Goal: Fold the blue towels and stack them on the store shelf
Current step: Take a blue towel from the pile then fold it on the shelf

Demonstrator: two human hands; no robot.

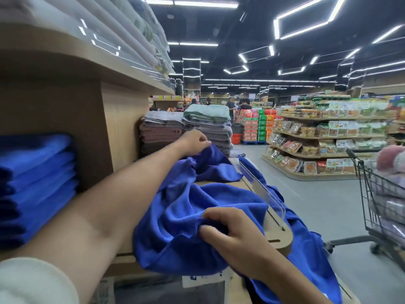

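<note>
**Both hands pinch a crumpled blue towel**

Left hand [195,139] fingers pinch the far edge of the blue towel [186,216]; right hand [232,233] fingers clench a near fold. It lies bunched on the wooden shelf [278,238], right of the folded blue stack [37,183].

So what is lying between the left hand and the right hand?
Head view: only the crumpled blue towel spans from left hand to right hand, over the wooden shelf.

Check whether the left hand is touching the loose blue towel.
Touching. The head view shows the left hand pinching the raised far edge of the loose blue towel.
</note>
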